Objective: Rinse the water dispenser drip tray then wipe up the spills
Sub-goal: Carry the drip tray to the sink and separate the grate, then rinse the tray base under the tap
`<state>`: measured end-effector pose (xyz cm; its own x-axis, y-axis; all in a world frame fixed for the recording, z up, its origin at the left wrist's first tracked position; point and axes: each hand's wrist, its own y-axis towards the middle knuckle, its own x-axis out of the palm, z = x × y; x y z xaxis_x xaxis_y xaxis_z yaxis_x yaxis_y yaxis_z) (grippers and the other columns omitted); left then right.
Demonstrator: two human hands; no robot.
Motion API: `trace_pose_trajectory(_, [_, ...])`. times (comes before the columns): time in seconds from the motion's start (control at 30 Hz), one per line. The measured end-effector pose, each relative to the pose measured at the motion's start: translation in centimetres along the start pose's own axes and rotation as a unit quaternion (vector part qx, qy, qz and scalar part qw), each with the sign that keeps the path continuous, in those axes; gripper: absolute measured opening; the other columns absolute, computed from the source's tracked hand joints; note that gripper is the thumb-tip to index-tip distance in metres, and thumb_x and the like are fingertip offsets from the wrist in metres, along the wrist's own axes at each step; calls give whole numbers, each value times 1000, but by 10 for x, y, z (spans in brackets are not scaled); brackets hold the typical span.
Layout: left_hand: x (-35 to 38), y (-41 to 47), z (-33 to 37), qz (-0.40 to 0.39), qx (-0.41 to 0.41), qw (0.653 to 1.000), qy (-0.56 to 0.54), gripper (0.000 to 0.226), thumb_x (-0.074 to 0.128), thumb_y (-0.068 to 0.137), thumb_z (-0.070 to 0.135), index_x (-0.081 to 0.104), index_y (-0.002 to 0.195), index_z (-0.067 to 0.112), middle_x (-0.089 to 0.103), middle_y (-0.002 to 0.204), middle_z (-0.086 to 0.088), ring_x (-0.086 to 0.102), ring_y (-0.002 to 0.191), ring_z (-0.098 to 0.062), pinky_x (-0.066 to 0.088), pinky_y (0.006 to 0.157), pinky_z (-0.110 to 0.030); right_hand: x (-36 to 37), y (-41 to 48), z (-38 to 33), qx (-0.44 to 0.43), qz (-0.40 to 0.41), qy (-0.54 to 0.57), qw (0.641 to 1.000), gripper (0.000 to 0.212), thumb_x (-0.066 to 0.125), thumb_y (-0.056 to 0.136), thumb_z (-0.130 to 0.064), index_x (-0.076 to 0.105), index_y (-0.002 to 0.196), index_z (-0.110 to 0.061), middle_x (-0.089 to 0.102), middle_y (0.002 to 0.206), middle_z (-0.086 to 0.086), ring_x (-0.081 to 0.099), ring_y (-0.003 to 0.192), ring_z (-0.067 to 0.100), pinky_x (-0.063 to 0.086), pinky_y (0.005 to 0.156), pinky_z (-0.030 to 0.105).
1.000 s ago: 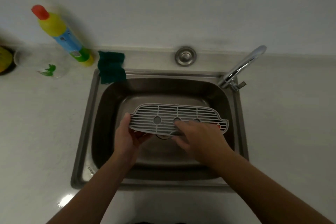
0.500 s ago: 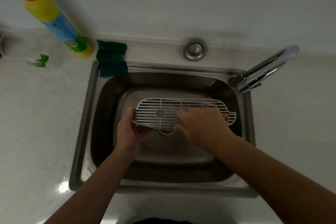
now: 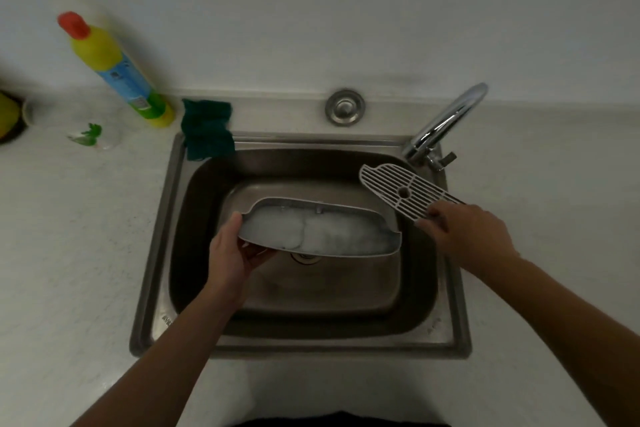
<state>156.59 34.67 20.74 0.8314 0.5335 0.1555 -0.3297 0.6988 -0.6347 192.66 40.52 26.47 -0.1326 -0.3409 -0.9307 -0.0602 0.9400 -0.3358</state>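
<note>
Your left hand (image 3: 232, 253) grips the drip tray (image 3: 322, 229) by its left end, over the sink (image 3: 156, 253) basin, so any spill should fall to the drain. Your right hand (image 3: 467, 236) pinches the grille (image 3: 384, 180) by its near end, clear above the right rim beside the faucet (image 3: 446, 121), leaving the tray open for rinsing.

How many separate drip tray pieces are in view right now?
2: tray basin in the left hand over the sink; grille in the right hand by the faucet.

White drip tray (image 3: 322, 232) tilted over sink basin, slotted grate (image 3: 401, 191) lifted off, angled at right
</note>
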Motion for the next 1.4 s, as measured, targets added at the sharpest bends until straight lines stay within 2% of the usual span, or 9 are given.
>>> trace_pose_trajectory(0.17, [-6, -17, -1, 4, 37, 998, 41, 49, 59, 98, 53, 63, 129, 16, 63, 129, -17, 66, 117, -34, 63, 76, -39, 32, -21, 64, 43, 28, -54, 997, 27, 55, 100, -53, 63, 92, -29, 50, 67, -16, 46, 58, -3, 30, 48, 21])
trace_pose_trajectory(0.33, [-5, -37, -1, 18, 83, 993, 87, 29, 58, 100, 50, 63, 117, 27, 61, 126, -12, 64, 115, -31, 63, 76, -39, 55, -37, 83, 29, 55, -54, 997, 23, 57, 99, -52, 59, 90, -30, 47, 64, -14, 42, 51, 0, 20, 46, 17])
trace_pose_trajectory(0.5, [2, -54, 5, 22, 120, 987, 109, 25, 58, 101, 48, 62, 114, 27, 61, 121, -10, 64, 114, -30, 62, 85, -48, 69, -37, 85, 34, 66, -50, 996, 24, 57, 100, -49, 44, 87, -33, 44, 62, -15, 41, 50, -3, 23, 45, 19])
trace_pose_trajectory(0.73, [23, -73, 25, -38, 229, 954, 190, 31, 63, 88, 54, 63, 108, 31, 65, 117, -5, 68, 110, -25, 64, 78, -34, 73, -38, 89, 42, 71, -25, 996, 23, 54, 101, -47, 42, 92, -29, 48, 67, -12, 46, 53, 1, 28, 46, 22])
trace_pose_trajectory(0.93, [45, -82, 41, -77, 382, 833, 392, 39, 61, 87, 61, 57, 110, 29, 67, 92, 12, 67, 81, -1, 54, 62, -18, 77, -39, 92, 37, 73, 16, 997, 20, 54, 103, -44, 44, 98, -28, 55, 74, -10, 52, 57, 3, 38, 51, 23])
trace_pose_trajectory(1.2, [54, -81, 40, -149, 485, 609, 610, 67, 50, 85, 75, 42, 137, 33, 69, 122, 2, 68, 99, -12, 59, 83, -35, 73, -38, 88, 58, 54, 58, 995, 16, 52, 103, -40, 43, 101, -27, 58, 76, -7, 59, 61, 8, 51, 57, 29])
trace_pose_trajectory(1.27, [53, -78, 36, -148, 494, 579, 632, 72, 49, 85, 76, 41, 140, 30, 69, 124, -2, 69, 102, -15, 59, 85, -37, 68, -35, 85, 65, 48, 74, 994, 16, 52, 103, -39, 43, 105, -25, 61, 79, -5, 61, 64, 10, 56, 61, 32])
trace_pose_trajectory(1.33, [50, -73, 33, -130, 485, 622, 601, 66, 55, 87, 69, 44, 139, 30, 69, 122, 2, 69, 100, -12, 58, 84, -33, 60, -29, 83, 72, 50, 82, 993, 17, 52, 103, -38, 43, 107, -24, 60, 78, -5, 61, 63, 10, 55, 59, 31])
trace_pose_trajectory(1.4, [47, -67, 34, -86, 434, 745, 499, 46, 62, 90, 58, 49, 129, 37, 68, 114, 12, 69, 92, -4, 58, 77, -28, 48, -21, 77, 73, 71, 91, 991, 17, 52, 103, -38, 47, 109, -23, 59, 74, -7, 60, 60, 9, 52, 55, 29])
